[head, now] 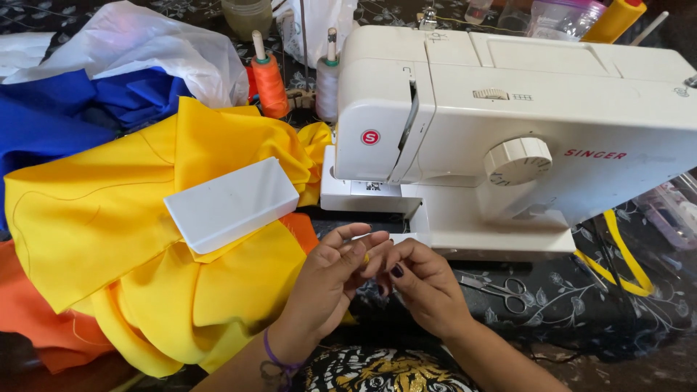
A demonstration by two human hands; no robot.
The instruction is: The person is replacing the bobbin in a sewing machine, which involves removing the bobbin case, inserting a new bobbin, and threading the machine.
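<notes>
Left hand (330, 272): pinching a small yellow piece (367, 257).
Right hand (421, 279): fingertips closed at that piece.
Risk: the piece could slip, lost among the yellow fabric (109, 210).

My hands (377, 272) sit hemmed in: white sewing machine (508, 138) blocks directly ahead, piled yellow fabric (109, 218) with a white box (231, 203) crowds my left. Right side passable over dark tablecloth (581, 305), save scissors (501, 290) lying there.

A tiny yellow piece (367, 258), mostly hidden, sits pinched between fingertips just before the sewing machine (508, 131).
</notes>
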